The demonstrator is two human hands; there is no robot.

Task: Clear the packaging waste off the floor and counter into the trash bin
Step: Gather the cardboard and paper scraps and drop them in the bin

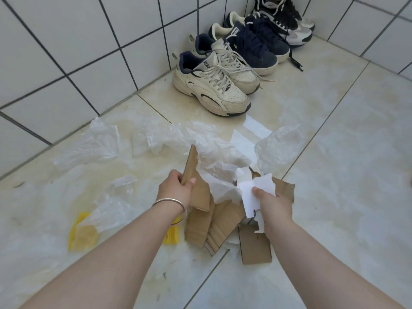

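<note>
Torn brown cardboard pieces point(223, 221) lie in a pile on the tiled floor in front of me. My left hand point(176, 189), with a silver bangle on the wrist, grips an upright cardboard strip point(194, 175). My right hand point(275, 206) holds torn white paper point(250, 195) over the pile. Crumpled white tissue paper point(220, 166) sits between both hands. Clear plastic wrap lies around: one sheet point(89, 146) at the left, one point(169, 132) behind the pile, one point(278, 148) at the right. A yellow-edged plastic bag point(93, 224) lies under my left forearm.
Three pairs of sneakers line the white tiled wall at the back: cream ones point(214, 85), navy ones point(256, 43), and black-and-white ones point(287, 21). The wall point(66, 63) runs along the left. Glossy floor tiles point(345, 175) spread to the right.
</note>
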